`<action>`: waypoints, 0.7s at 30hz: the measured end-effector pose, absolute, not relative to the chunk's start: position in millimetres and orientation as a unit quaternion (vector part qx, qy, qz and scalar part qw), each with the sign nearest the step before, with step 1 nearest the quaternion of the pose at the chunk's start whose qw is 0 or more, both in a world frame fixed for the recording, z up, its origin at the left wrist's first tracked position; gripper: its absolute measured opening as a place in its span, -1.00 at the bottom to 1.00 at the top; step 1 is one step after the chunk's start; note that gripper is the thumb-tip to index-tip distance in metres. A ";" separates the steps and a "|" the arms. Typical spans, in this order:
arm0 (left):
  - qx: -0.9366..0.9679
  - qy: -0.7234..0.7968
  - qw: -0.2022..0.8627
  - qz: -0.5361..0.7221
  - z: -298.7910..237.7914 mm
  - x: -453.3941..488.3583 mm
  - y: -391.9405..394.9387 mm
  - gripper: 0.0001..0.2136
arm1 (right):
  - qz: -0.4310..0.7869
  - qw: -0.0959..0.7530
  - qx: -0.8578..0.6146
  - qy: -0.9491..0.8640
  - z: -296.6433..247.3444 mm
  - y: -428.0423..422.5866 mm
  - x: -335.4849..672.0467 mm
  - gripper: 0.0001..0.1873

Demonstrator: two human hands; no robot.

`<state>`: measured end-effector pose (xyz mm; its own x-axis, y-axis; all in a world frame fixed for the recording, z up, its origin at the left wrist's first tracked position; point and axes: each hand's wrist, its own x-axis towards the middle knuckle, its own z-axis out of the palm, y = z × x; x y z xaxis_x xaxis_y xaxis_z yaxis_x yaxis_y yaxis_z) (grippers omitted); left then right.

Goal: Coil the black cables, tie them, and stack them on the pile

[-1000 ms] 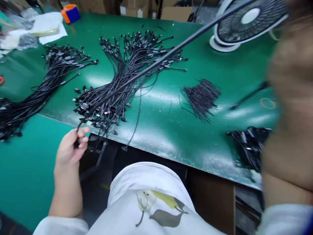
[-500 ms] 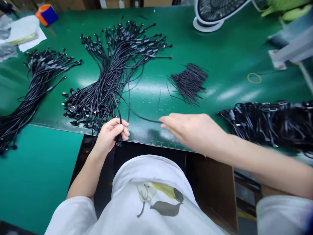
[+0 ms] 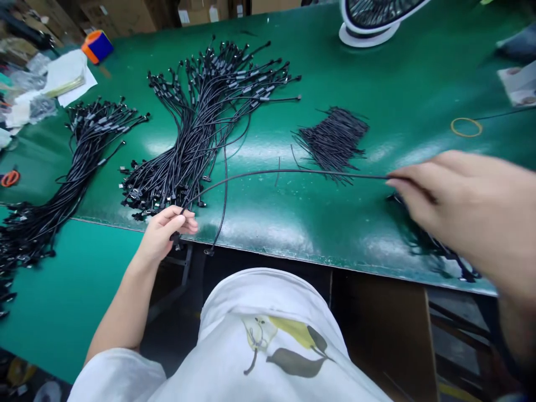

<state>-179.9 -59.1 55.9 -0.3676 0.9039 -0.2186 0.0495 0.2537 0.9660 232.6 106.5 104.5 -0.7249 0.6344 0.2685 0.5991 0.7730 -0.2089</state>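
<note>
A thin black cable (image 3: 285, 171) runs stretched out between my two hands. My left hand (image 3: 170, 226) pinches its left end at the table's front edge, with a dark connector showing below the fingers. Far to the right, my right hand (image 3: 452, 195) grips the other end between thumb and fingers; that tip is hidden. Just beyond my left hand lies a large pile of black cables (image 3: 196, 128) with connectors at both ends. One loose cable (image 3: 225, 195) hangs from this pile over the front edge.
A second cable bundle (image 3: 87, 156) lies at the left. Short black ties (image 3: 335, 139) are heaped right of centre, and more dark cables (image 3: 444, 254) lie partly under my right hand. A white fan (image 3: 368, 36), a yellow rubber band (image 3: 466, 127) and an orange-blue object (image 3: 97, 47) stand or lie farther back.
My right hand has moved far to the right, drawing the cable out nearly straight. My left hand has shifted slightly left, still pinching its end. The view has turned a little.
</note>
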 end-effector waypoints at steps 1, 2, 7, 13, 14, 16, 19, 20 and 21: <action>0.341 0.644 0.442 0.523 54.6 -174.6 -55.1 -0.77 | -0.009 0.152 -0.364 -0.919 101.7 97.6 222.8 -0.67; 0.336 0.635 0.433 0.544 53.2 -168.1 -51.1 -0.77 | -0.060 0.135 -0.377 -0.914 98.8 89.3 213.4 -0.68; 0.482 0.681 0.271 0.480 47.9 -117.0 -35.4 -0.79 | 0.033 0.090 -0.208 -0.973 92.1 57.1 167.7 -0.70; 0.522 0.550 0.498 0.420 47.8 -71.5 -31.1 -0.74 | 0.132 0.146 -0.244 -0.950 104.1 84.7 123.5 -0.68; 0.482 0.532 0.544 0.435 48.8 -72.3 -30.4 -0.75 | 0.133 0.158 -0.264 -0.942 102.5 95.8 123.5 -0.69; 0.397 0.496 0.614 0.469 52.0 -80.3 -29.2 -0.76 | 0.136 0.173 -0.295 -0.930 93.5 117.0 130.7 -0.69; 0.282 0.442 0.677 0.516 59.2 -100.4 -29.1 -0.79 | 0.164 0.173 -0.303 -0.923 68.5 140.5 152.7 -0.69; 0.247 0.427 0.683 0.539 61.8 -107.7 -29.6 -0.81 | 0.181 0.168 -0.298 -0.922 58.9 145.6 161.1 -0.68; 0.212 0.414 0.680 0.566 64.3 -114.8 -30.2 -0.84 | 0.196 0.164 -0.296 -0.920 49.6 149.2 169.3 -0.67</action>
